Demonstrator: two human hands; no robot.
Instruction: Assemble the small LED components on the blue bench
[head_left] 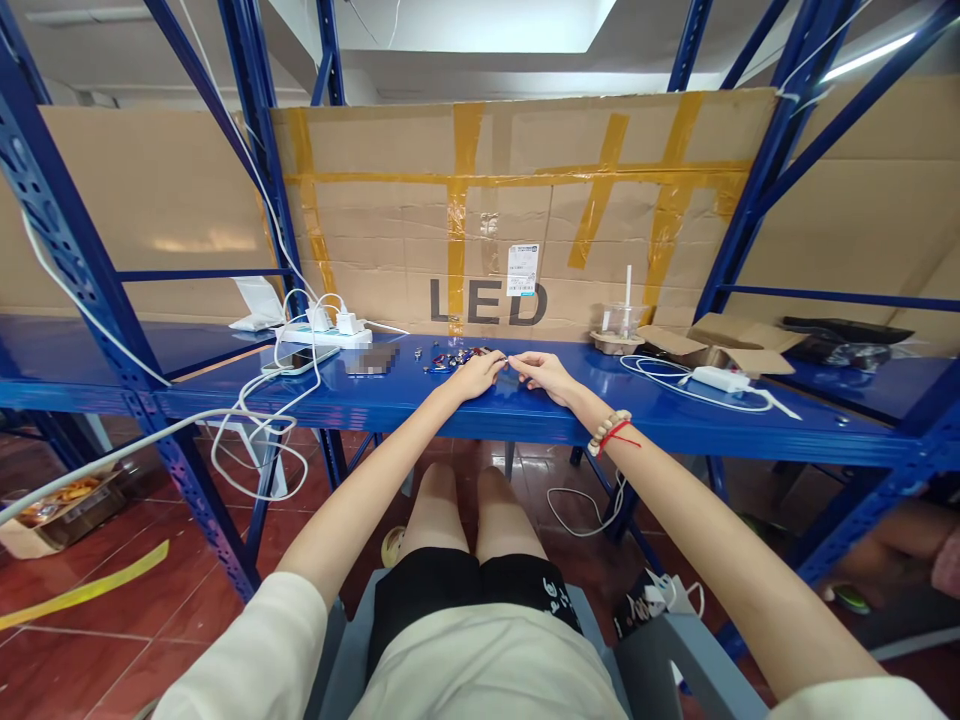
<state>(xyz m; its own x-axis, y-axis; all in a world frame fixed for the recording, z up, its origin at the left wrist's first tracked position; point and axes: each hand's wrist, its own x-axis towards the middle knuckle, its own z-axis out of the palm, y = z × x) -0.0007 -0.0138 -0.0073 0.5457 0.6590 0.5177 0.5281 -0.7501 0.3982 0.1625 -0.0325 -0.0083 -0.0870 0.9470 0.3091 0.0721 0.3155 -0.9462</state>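
Observation:
Both of my hands meet over the front part of the blue table (360, 400). My left hand (478, 374) has its fingers pressed together at a tiny object too small to name. Close to its fingertips, my right hand (544, 373) is closed in a pinch, and what it holds is too small to make out. A pile of small dark, metallic and coloured pieces (452, 360) lies just behind and left of my left hand, which partly covers it. A beaded bracelet with a red string is on my right wrist.
A white power strip (326, 336) with plugs and looping white cables (247, 420) is at the left, beside a phone (300, 360). To the right are a plastic cup (622, 320), an open cardboard box (724, 343) and a white adapter (720, 379) with a coiled cable. Blue posts flank the table.

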